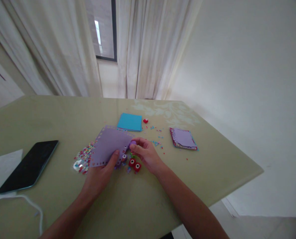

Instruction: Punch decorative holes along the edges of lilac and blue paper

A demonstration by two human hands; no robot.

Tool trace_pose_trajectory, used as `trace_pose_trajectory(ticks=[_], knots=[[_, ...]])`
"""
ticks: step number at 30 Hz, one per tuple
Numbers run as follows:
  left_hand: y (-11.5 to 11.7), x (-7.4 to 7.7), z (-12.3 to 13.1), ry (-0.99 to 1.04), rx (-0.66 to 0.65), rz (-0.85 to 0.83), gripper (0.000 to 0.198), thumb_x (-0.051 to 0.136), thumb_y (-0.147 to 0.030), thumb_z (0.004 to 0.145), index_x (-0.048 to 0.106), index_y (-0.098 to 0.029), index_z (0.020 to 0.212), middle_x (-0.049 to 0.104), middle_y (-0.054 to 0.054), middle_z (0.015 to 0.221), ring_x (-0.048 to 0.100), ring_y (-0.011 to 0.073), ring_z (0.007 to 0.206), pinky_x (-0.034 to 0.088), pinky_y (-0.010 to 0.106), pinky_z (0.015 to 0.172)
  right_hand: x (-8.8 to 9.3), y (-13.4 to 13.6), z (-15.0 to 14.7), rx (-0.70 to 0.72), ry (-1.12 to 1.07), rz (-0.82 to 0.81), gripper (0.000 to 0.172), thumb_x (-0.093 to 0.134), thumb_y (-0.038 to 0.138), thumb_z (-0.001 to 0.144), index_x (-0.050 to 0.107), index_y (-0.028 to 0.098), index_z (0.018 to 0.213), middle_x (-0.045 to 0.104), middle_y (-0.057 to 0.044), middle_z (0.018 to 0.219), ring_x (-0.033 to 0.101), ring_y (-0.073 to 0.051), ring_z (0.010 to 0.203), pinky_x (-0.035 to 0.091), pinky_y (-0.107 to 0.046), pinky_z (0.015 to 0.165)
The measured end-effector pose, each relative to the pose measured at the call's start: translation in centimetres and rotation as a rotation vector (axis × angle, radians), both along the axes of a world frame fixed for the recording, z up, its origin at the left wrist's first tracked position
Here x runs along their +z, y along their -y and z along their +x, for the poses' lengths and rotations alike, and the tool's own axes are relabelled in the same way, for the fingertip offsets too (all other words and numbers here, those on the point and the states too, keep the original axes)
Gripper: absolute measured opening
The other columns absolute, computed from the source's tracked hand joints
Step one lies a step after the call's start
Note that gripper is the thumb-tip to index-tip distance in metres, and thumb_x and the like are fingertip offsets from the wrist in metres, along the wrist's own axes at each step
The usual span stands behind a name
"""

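My left hand [104, 171] grips a square sheet of purple paper [110, 144], thumb on top, above the table. Small holes run along the paper's edges. At its right edge, my right hand [146, 151] is closed on a small purple paper punch [132, 143], partly hidden by the fingers. Just below lies a red paper punch [134, 164] with two white eyes, and beside it a purple one with an eye [124, 158], partly covered by the paper. Left of the paper, a clear bag of colourful paper bits [81, 161] is partly hidden.
A blue paper stack [130, 122] and a small red punch [146, 120] lie farther back. Punched paper bits [156, 143] are scattered on the table [212, 166]. To the right sits a stack of hole-edged sheets [184, 138]. A tablet [29, 166], white paper and a white cable lie left.
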State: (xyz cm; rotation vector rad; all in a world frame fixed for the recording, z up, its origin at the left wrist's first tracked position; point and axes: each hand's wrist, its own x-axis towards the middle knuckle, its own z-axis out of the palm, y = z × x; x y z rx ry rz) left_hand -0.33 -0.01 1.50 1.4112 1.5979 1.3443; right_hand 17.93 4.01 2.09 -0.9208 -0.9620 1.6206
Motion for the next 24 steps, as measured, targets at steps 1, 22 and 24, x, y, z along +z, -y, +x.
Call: trace_pose_trajectory(ticks=[1, 22, 24], knots=[[-0.01, -0.03, -0.02, -0.007, -0.005, 0.004, 0.034, 0.065, -0.053, 0.088, 0.072, -0.024, 0.103, 0.082, 0.011, 0.114, 0.075, 0.0353, 0.118, 0.055, 0.05, 0.114, 0.06, 0.01, 0.06, 0.004, -0.001, 0.0, 0.048, 0.102, 0.047, 0.061, 0.076, 0.022, 0.092, 0.072, 0.002, 0.086, 0.065, -0.012, 0.072, 0.053, -0.026, 0.072], [0.22, -0.01, 0.19, -0.074, -0.102, 0.025, 0.04, 0.062, -0.052, 0.089, 0.077, -0.023, 0.112, 0.083, 0.01, 0.112, 0.075, 0.0336, 0.119, 0.055, 0.051, 0.114, -0.28, -0.05, 0.06, -0.044, 0.1, 0.052, 0.054, 0.104, 0.051, 0.056, 0.069, 0.021, 0.084, 0.069, 0.003, 0.078, 0.059, -0.011, 0.067, 0.047, -0.024, 0.064], [0.2, -0.35, 0.02, -0.078, -0.087, 0.025, 0.04, 0.062, -0.053, 0.09, 0.077, -0.023, 0.111, 0.083, 0.011, 0.117, 0.075, 0.0339, 0.119, 0.054, 0.052, 0.114, -0.33, -0.07, 0.06, -0.05, 0.117, 0.075, 0.054, 0.103, 0.05, 0.057, 0.07, 0.021, 0.088, 0.07, 0.003, 0.081, 0.061, -0.012, 0.07, 0.048, -0.025, 0.067]])
